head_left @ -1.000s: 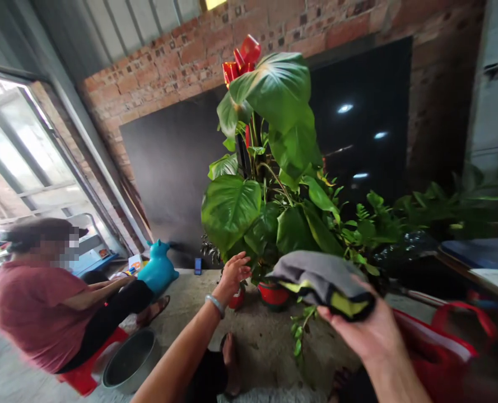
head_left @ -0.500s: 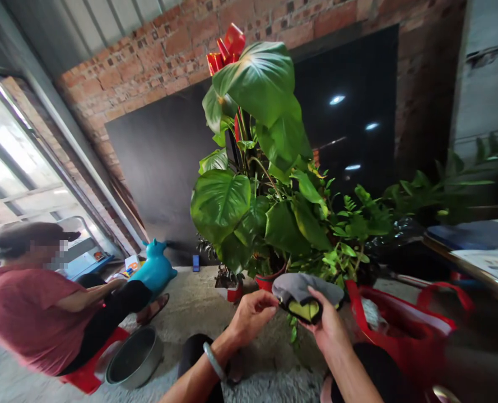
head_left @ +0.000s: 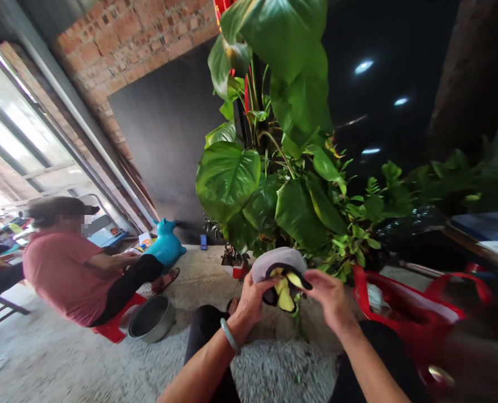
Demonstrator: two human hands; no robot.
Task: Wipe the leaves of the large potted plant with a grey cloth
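Left hand (head_left: 251, 299), right hand (head_left: 330, 296) apparently pinch grey cloth (head_left: 279, 264).

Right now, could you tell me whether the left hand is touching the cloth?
Touching. The head view shows the left hand gripping the left edge of the grey and yellow cloth, fingers curled on it.

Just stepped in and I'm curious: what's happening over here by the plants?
A person seated on the floor holds a grey and yellow cloth with both hands, the left hand and right hand gripping its sides in front of a large potted plant. A red bag sits to their right. Another person sits further left, near a metal basin.
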